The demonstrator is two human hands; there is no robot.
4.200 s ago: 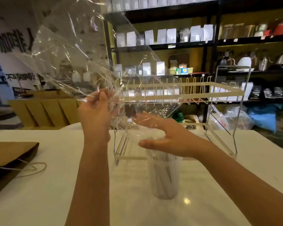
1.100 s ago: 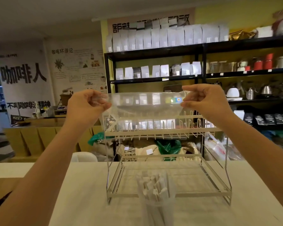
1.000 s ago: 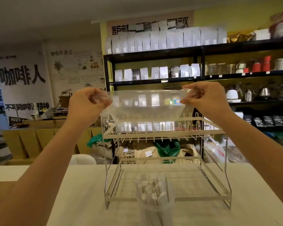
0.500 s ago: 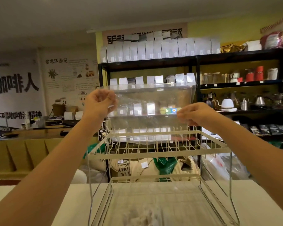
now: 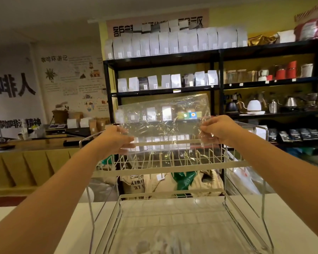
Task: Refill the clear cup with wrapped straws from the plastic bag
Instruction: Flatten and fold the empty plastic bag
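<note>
The clear plastic bag [image 5: 163, 123] looks empty and folded flat into a wide band, held up in the air over the upper tier of the wire rack. My left hand [image 5: 116, 139] pinches its left end and my right hand [image 5: 217, 130] pinches its right end. The clear cup with wrapped straws is almost out of view; only a blur of white straw tops [image 5: 154, 248] shows at the bottom edge, below the bag.
A two-tier white wire rack [image 5: 173, 169] stands on the white counter [image 5: 292, 217] directly under my hands. Behind it are dark shelves [image 5: 264, 81] with white pouches, kettles and jars, and sacks on the floor.
The bag has gone from open and spread above the cup to a flat folded band held at both ends. Both hands have dropped lower toward the rack top, and the cup has slid out of view.
</note>
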